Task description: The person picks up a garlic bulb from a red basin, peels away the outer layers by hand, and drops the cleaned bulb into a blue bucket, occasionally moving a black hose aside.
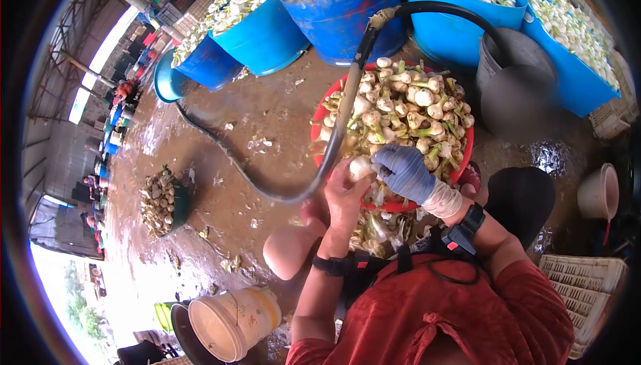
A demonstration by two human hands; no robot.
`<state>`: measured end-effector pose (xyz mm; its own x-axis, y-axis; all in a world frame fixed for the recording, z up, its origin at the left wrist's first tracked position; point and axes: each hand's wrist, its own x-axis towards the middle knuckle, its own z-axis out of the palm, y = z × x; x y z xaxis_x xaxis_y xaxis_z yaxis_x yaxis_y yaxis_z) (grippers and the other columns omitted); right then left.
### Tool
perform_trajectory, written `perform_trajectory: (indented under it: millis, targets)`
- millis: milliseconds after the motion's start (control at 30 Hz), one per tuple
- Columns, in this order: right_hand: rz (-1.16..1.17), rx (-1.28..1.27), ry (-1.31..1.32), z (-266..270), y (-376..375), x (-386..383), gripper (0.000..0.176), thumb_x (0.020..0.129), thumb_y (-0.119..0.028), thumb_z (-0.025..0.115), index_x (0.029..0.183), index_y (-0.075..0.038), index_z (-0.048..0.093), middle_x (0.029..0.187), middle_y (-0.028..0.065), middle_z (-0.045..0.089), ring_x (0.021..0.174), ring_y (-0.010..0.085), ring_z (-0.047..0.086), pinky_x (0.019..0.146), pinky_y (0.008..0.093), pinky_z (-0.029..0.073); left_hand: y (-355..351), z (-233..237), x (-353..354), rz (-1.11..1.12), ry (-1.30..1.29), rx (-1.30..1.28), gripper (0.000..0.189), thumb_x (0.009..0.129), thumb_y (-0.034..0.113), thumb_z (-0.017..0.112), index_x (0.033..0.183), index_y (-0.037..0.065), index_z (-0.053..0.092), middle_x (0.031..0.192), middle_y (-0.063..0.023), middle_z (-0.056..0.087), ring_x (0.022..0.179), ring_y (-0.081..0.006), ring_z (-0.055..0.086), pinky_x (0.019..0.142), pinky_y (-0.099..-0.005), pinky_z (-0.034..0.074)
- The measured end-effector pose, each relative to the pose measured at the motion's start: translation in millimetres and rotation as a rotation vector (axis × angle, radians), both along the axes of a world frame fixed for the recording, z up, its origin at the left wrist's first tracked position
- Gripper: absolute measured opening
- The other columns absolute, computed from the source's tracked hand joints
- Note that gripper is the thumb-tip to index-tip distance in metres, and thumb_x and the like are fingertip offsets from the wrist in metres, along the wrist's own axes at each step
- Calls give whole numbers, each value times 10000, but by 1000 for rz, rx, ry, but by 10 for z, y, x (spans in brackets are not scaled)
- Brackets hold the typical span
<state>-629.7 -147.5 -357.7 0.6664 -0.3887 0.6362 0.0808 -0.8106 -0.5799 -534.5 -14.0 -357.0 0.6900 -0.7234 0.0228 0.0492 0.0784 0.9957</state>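
My bare left hand [342, 195] is closed around a pale garlic bulb [361, 168]. Right beside the bulb is my right hand [406, 173], in a blue glove with its fingers curled in; anything inside them is hidden. Both hands are over the near side of a red basin [470, 148] heaped with unpeeled garlic bulbs [414, 119], some with green stem stubs. Below the hands, loose peelings [382, 231] lie in a pile.
Blue tubs [334, 25] of white garlic line the back. A black hose [356, 78] arches over the basin. A grey bucket [491, 58] stands right of it, a white bucket [240, 318] lower left, a garlic-filled basket [179, 208] left, a plastic crate [581, 278] lower right. The floor [267, 118] is wet.
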Motion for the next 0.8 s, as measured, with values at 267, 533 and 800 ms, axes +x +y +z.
perform_trajectory:
  millis: [267, 533, 800]
  targets:
    - [-43, 416, 61, -326, -111, -7, 116, 742, -90, 668, 815, -53, 585, 698, 114, 590, 629, 302, 592, 571, 371, 480, 31, -166, 12, -4, 196, 14, 467, 785, 73, 676, 1209, -29, 509, 824, -59, 647, 630, -90, 587, 551, -214, 478]
    - [-17, 103, 149, -391, 54, 36, 130, 705, -65, 658, 826, -57, 611, 723, 132, 602, 659, 333, 593, 587, 393, 478, 42, -371, 4, 82, 55, 92, 431, 747, -8, 653, 1161, -51, 540, 846, -67, 642, 676, -88, 588, 598, -226, 487]
    - [-11, 561, 196, -497, -106, 37, 77, 741, -54, 645, 795, -31, 596, 704, 144, 595, 644, 326, 591, 580, 373, 474, 24, -283, 30, 22, 227, 74, 455, 749, -15, 665, 1185, -48, 538, 833, -74, 646, 622, -88, 587, 546, -211, 478]
